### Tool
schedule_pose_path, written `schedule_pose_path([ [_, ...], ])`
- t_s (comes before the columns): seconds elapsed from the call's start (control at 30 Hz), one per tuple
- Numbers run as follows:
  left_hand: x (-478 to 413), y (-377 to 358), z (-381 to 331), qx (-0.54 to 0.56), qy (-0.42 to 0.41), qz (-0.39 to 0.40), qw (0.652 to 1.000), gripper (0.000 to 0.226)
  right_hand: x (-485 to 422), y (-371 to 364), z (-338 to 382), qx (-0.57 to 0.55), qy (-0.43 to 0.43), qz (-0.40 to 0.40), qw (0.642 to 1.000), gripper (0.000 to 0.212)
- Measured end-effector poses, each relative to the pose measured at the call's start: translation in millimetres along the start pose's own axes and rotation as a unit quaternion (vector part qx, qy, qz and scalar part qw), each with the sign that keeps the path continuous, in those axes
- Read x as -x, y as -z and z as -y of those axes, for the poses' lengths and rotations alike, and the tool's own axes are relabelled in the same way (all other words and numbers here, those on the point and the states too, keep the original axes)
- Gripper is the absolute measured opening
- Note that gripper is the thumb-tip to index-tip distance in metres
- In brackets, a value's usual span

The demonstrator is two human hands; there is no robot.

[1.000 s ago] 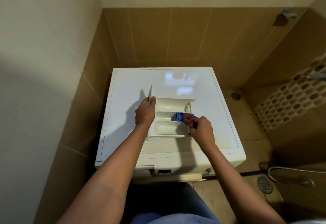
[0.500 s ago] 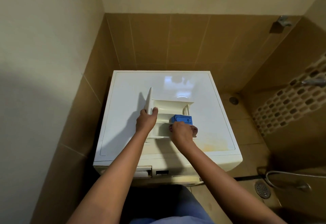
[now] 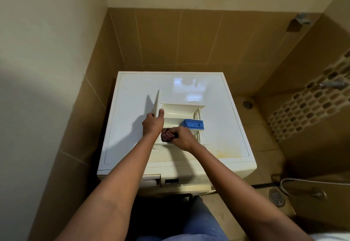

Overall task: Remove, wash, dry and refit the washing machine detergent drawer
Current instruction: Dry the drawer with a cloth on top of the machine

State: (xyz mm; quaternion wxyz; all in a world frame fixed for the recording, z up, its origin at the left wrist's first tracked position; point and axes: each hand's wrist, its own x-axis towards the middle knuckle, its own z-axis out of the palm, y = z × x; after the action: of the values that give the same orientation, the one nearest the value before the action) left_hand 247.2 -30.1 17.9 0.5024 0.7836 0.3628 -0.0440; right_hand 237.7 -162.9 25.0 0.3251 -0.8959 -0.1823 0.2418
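The cream detergent drawer [image 3: 181, 111] lies on top of the white washing machine [image 3: 223, 136], its front panel standing upright at the left end. A blue insert [image 3: 194, 123] sits in the drawer's right side. My left hand [image 3: 153, 124] grips the front panel, thumb on its inner face. My right hand [image 3: 181, 136] holds a small dark reddish cloth [image 3: 166, 136] bunched in its fingers inside the drawer's near compartment, just left of the blue insert.
The empty drawer slot [image 3: 151, 181] shows at the machine's front top left. Tiled walls close in behind and on the left. To the right lie a tiled shower floor, a round drain [image 3: 276, 196], a metal hose [image 3: 295, 182] and wall taps [image 3: 331, 85].
My right hand has moved left from the blue insert into the near compartment with the cloth. My left hand keeps its grip on the front panel.
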Motion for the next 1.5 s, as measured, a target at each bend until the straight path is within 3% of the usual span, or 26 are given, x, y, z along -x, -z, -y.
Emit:
schedule_pose_path([
  [0.2, 0, 2, 1, 0.008, 0.004, 0.009, 1.000, 0.061, 23, 25, -32, 0.079, 0.156, 0.026, 0.984, 0.039],
  [0.4, 4, 2, 0, 0.016, -0.001, 0.009, 1.000, 0.061, 50, 66, -83, 0.087, 0.093, -0.019, 0.992, 0.036],
  [0.6, 7, 1, 0, 0.014, -0.012, 0.003, 1.000, 0.066, 39, 10, -17, 0.067, 0.262, -0.066, 0.960, 0.022],
  [0.7, 8, 3, -1, 0.009, -0.014, -0.007, 1.000, 0.065, 31, -18, 6, 0.086, 0.264, -0.092, 0.956, 0.022],
  [0.83, 5, 4, 1, 0.002, -0.020, -0.003, 1.000, 0.065, 47, -11, -16, 0.143, 0.283, -0.113, 0.942, 0.024],
  [1.1, 3, 5, 3, 0.002, -0.024, 0.011, 1.000, 0.062, 90, 28, -93, 0.157, 0.182, -0.235, 0.942, 0.032],
  [1.27, 4, 3, 3, -0.002, -0.031, 0.007, 0.999, 0.061, 87, 16, -80, 0.098, 0.092, -0.281, 0.950, 0.027],
  [1.37, 4, 4, 2, -0.009, -0.031, 0.003, 0.999, 0.056, 73, 5, -63, 0.112, 0.086, -0.250, 0.958, 0.023],
  [1.5, 3, 3, 3, -0.009, -0.031, 0.003, 0.999, 0.051, 69, 22, -72, 0.124, 0.083, -0.182, 0.972, 0.034],
])
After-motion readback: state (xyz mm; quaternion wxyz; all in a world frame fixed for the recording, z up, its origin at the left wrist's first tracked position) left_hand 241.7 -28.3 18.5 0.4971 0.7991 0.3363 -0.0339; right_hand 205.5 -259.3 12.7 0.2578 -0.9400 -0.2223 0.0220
